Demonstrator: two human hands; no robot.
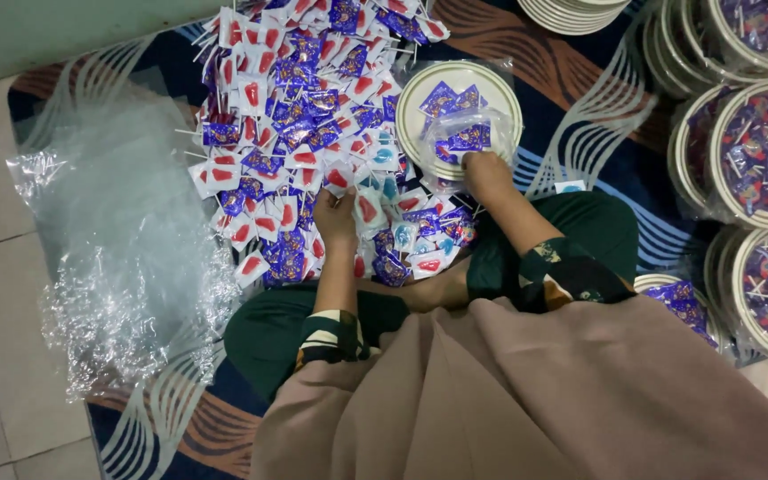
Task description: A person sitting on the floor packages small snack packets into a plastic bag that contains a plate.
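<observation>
Brown cloth [535,391] drapes my lap. Left hand [338,218] pinches a red lolly [367,208] at the pile [300,124] edge; right hand [484,171] grips a clear bag [464,138] over the plate [420,93]. Lollies feel light, wrappers slick and crinkly; I judge the stick grips best.

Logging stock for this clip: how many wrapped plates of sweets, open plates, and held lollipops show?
Wrapped plates of sweets: 4
Open plate at the right hand: 1
Lollipop held by the left hand: 1
Total: 6
</observation>
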